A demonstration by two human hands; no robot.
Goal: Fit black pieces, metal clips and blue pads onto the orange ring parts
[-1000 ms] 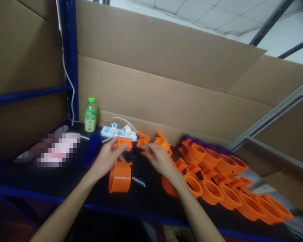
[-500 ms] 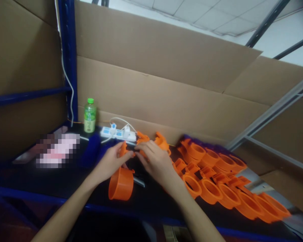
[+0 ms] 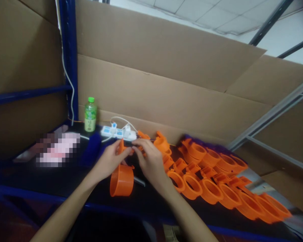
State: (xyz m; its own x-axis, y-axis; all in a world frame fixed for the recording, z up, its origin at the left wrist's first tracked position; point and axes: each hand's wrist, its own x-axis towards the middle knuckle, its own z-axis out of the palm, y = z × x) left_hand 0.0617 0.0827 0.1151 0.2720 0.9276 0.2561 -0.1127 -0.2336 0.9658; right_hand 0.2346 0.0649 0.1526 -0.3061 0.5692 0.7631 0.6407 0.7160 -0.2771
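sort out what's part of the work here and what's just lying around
In hand:
small orange piece, pinched by the left hand, with the right hand at it
orange cup-shaped part just below the left hand
rows of orange rings to the right

Lying about:
green bottle
white power strip
cardboard sheets behind

Both forearms reach forward and converge. The left hand pinches thumb against fingers; the right hand, back up, curls its fingers, fingertips close beside the left's.
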